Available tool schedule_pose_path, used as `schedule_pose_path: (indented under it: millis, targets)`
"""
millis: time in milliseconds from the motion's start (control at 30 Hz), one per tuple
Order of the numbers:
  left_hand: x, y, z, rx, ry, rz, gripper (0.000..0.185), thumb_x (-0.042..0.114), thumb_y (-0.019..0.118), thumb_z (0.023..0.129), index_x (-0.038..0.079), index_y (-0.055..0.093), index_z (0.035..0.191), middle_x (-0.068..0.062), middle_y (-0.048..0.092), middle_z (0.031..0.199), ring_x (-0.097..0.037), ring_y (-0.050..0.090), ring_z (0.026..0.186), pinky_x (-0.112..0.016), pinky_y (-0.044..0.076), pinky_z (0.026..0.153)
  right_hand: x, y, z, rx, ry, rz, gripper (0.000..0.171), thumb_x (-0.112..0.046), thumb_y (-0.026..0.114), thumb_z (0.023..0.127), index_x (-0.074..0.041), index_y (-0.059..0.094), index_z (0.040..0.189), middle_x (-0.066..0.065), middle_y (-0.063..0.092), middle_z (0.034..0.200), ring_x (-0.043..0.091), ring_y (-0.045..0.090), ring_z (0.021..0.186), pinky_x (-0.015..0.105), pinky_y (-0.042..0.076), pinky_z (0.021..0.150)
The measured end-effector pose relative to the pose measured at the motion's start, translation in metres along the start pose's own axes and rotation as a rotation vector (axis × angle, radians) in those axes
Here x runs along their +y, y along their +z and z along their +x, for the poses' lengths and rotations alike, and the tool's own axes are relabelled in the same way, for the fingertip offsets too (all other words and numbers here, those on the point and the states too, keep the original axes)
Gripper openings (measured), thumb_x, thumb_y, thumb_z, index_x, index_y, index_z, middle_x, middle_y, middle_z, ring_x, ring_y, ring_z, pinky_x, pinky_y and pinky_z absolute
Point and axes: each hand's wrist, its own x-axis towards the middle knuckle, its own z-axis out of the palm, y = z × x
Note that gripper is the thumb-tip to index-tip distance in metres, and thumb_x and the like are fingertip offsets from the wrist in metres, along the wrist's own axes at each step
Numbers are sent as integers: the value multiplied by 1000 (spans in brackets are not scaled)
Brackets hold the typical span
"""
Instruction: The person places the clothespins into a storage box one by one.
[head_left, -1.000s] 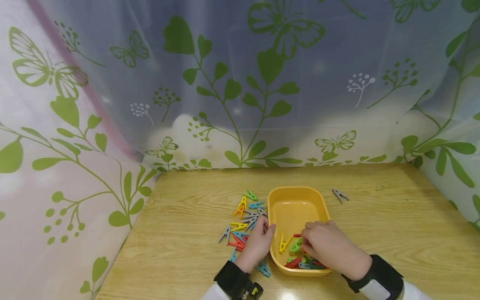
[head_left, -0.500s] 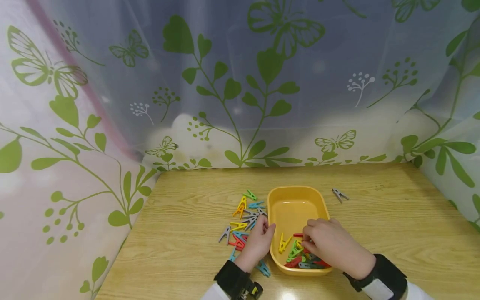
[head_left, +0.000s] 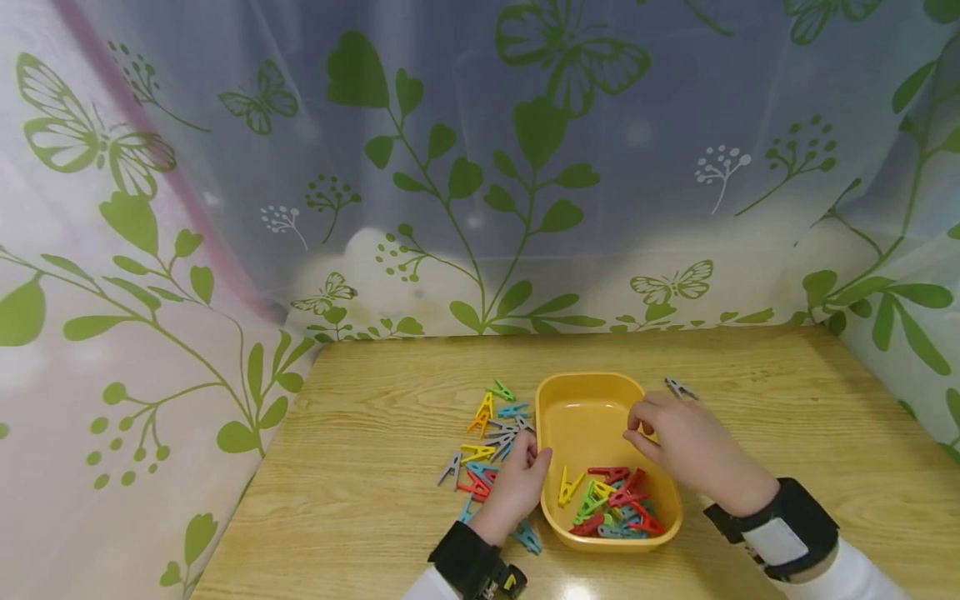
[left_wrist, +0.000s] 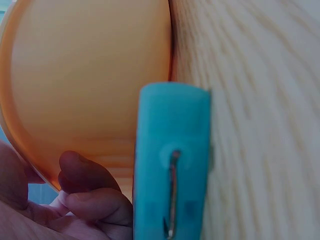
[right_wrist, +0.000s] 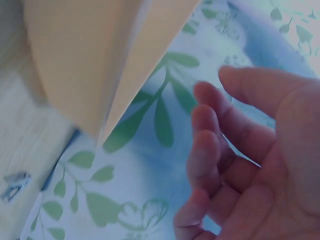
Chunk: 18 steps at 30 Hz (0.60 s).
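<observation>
My left hand (head_left: 517, 479) holds the left rim of an orange-yellow plastic tub (head_left: 588, 379), its fingers curled against the outer wall (left_wrist: 90, 75) in the left wrist view. Above the tub's right rim hovers my right hand (head_left: 682, 437), fingers loosely bent and nothing between them; the right wrist view shows thumb and fingertips (right_wrist: 205, 145) apart. Inside the tub's near end lie several clothespins: a yellow clothespin (head_left: 568, 487), a green clothespin (head_left: 590, 502), red clothespins (head_left: 626, 490) and blue-grey ones. A blue clothespin (left_wrist: 172, 160) lies beside my left hand, close to the tub.
Left of the tub, several mixed clothespins (head_left: 480, 452) lie in a loose pile on the wooden table (head_left: 375, 467), partly hidden by my left hand. A grey clothespin (head_left: 678, 387) lies beyond my right hand. A patterned curtain (head_left: 465, 208) surrounds the table.
My right hand has lifted from the clothespins in the tub and moved right and away from me, over the right rim. Red clothespins it covered now show. The left hand has stayed put.
</observation>
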Motion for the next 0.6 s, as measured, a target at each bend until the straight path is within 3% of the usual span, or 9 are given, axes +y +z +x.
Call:
schedule_pose_path:
  millis: [333, 433, 600]
  targets:
    - [1, -1, -1, 8, 19, 18, 20, 19, 50, 109, 11, 39, 95, 0, 36, 77, -13, 40, 60, -24, 32, 53, 47, -7, 16, 140, 158, 49, 12, -14, 74, 94, -4, 69, 94, 5, 60, 80, 14, 50, 63, 29, 41, 56]
    - [1, -1, -1, 7, 16, 22, 19, 19, 49, 109, 11, 39, 96, 1, 37, 78, -12, 41, 61, -23, 33, 53, 67, 0, 18, 118, 211, 57, 13, -15, 71, 95, -3, 67, 93, 6, 59, 79, 16, 49, 61, 30, 40, 55]
    - [1, -1, -1, 6, 15, 24, 18, 19, 49, 109, 11, 40, 96, 1, 37, 79, -12, 41, 63, -23, 33, 54, 94, 12, 20, -8, 298, 102, 19, -19, 70, 97, -1, 66, 93, 5, 54, 73, 17, 46, 59, 30, 36, 53]
